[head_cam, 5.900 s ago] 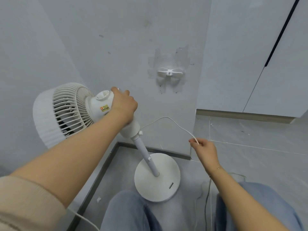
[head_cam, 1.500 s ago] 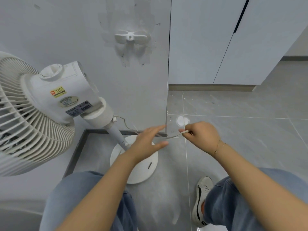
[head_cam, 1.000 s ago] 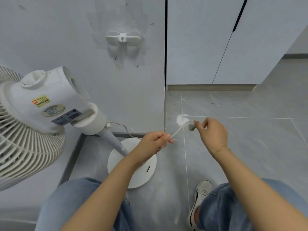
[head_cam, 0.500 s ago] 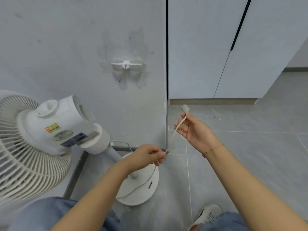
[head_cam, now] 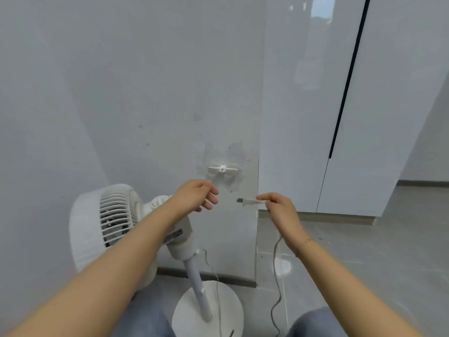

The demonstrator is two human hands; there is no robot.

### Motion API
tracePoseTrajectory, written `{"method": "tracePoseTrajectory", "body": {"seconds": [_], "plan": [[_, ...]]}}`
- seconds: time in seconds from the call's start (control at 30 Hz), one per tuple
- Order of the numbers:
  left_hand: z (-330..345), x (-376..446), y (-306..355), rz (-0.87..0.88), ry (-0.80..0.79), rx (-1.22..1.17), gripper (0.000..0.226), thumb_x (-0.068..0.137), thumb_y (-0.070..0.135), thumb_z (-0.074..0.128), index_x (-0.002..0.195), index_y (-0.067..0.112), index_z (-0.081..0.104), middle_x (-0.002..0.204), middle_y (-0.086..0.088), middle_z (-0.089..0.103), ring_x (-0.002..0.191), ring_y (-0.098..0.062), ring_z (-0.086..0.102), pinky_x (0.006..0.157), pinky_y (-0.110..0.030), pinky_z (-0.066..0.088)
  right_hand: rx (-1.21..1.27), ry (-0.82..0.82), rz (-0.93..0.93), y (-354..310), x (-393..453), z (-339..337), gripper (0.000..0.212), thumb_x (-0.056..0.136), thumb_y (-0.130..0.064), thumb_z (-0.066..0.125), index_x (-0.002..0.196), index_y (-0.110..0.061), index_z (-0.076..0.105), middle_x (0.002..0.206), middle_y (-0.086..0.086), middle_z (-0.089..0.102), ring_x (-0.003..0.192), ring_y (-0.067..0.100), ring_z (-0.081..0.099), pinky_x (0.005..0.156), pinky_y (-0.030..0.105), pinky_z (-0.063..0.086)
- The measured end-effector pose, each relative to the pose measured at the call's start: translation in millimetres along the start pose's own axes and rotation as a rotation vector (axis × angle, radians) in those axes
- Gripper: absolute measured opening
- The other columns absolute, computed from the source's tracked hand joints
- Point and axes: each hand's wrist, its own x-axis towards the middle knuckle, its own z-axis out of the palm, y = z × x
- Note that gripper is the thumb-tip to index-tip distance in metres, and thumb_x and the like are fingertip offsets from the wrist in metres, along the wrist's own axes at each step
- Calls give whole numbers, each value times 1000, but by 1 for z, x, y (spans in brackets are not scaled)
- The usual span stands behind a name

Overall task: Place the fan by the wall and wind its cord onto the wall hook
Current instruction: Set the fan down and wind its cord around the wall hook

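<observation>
With the fan (head_cam: pixel 114 229) standing by the wall (head_cam: pixel 145 93), the right hand (head_cam: pixel 279 210) pinches the cord (head_cam: pixel 275 276) near its plug (head_cam: pixel 246 201) while the loosely open left hand (head_cam: pixel 196 197) nears the hook (head_cam: pixel 223 169), presumably to begin winding.

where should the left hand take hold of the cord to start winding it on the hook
Best on the slack stretch of cord hanging below the right hand, coming from the left at about hook height. The right hand already pinches the plug end, held level and pointing left, so the plug itself is taken. The left hand is just under the hook, its fingers loose, apparently empty.
</observation>
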Motion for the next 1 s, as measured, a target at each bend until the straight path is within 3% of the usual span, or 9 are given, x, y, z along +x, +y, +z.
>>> {"method": "tracePoseTrajectory", "body": {"seconds": [0.1, 0.23, 0.33, 0.43, 0.5, 0.6, 0.77, 0.9, 1.0], "plan": [[-24, -6, 17, 6, 7, 70, 29, 99, 23, 35, 92, 13, 61, 85, -2, 67, 67, -13, 59, 62, -23, 42, -23, -11, -38, -14, -8, 1, 34, 92, -3, 38, 103, -13, 68, 86, -3, 58, 70, 7, 48, 58, 12, 39], [-40, 12, 31, 12, -5, 186, 23, 96, 19, 41, 102, 12, 62, 93, -2, 66, 75, -15, 60, 65, -24, 43, 230, -33, -34, -31, -1, 9, 27, 89, 1, 40, 99, -18, 56, 74, 3, 48, 61, 14, 38, 60, 23, 36], [-38, 33, 34, -47, -62, 212, 31, 98, 30, 39, 114, 10, 56, 104, -4, 63, 86, -19, 60, 72, -29, 47, 287, -25, -83, -42, 11, 23, 22, 90, 2, 42, 96, -18, 48, 75, 2, 46, 59, 14, 37, 58, 22, 35], [-28, 63, 31, -131, -228, 65, 47, 97, 51, 34, 116, 14, 55, 108, -6, 66, 84, -17, 62, 70, -28, 50, 341, -23, -120, -49, 35, 40, 24, 91, 3, 44, 94, -20, 47, 77, 0, 47, 58, 13, 40, 59, 24, 36], [-22, 83, 29, -112, -289, -161, 43, 97, 49, 37, 108, 14, 59, 101, -6, 67, 76, -14, 62, 67, -24, 53, 365, -32, -126, -49, 52, 51, 22, 91, 2, 47, 95, -20, 48, 77, -2, 49, 56, 12, 42, 60, 24, 38], [-22, 113, 28, -2, -187, -367, 25, 98, 26, 47, 86, 6, 57, 82, -9, 62, 55, -9, 58, 57, -18, 55, 367, -61, -103, -42, 77, 62, 15, 91, -2, 51, 98, -15, 51, 69, -1, 52, 54, 11, 47, 58, 22, 44], [-25, 162, 8, 226, -102, -13, 16, 94, 16, 55, 97, -1, 57, 74, -8, 62, 49, -7, 59, 54, -20, 55, 232, -115, -34, -15, 112, 83, 11, 94, -15, 53, 89, -8, 60, 57, 1, 47, 45, 10, 41, 47, 20, 38], [-23, 188, -14, 355, 31, 134, 3, 94, 17, 53, 94, 13, 53, 74, 1, 60, 52, -13, 59, 59, -26, 53, 168, -63, -51, 4, 137, 103, 16, 93, -17, 55, 79, -11, 62, 55, -2, 47, 49, 10, 40, 50, 23, 35], [-18, 197, -38, 383, 119, 133, 12, 94, 19, 53, 86, 27, 49, 71, 6, 59, 55, -11, 58, 61, -21, 49, 233, -76, -47, 17, 147, 114, 16, 93, -14, 55, 83, -8, 65, 58, 1, 47, 51, 11, 40, 50, 22, 34]]}}
